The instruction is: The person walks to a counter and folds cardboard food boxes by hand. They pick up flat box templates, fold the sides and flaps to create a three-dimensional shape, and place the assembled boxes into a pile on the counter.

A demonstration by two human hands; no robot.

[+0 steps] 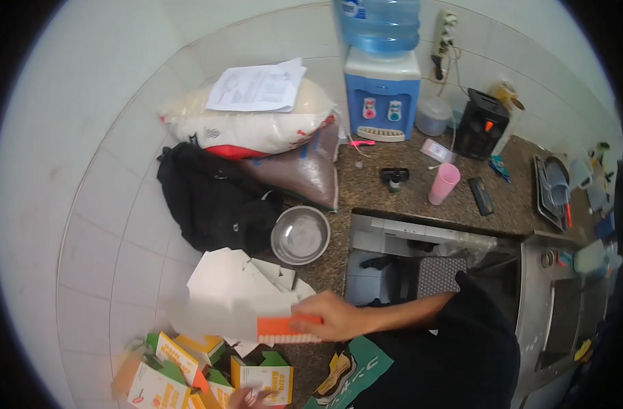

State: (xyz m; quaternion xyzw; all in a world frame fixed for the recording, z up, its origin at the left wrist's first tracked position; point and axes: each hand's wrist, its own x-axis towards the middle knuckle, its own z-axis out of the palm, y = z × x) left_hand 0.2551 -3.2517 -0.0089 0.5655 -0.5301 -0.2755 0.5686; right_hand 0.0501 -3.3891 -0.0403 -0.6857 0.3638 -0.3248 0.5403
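Note:
My right hand is closed on a flat carton, pinching its orange end; the carton's pale side is blurred by motion. It hangs over a stack of flat white cartons on the counter. At the bottom edge, my left hand is partly in view, blurred, beside folded yellow, white and green boxes; whether its fingers hold anything is hard to see.
A steel bowl and a black bag lie beyond the cartons. Farther back are a large sack with papers on it, a water dispenser and a pink cup. A sink is at the right.

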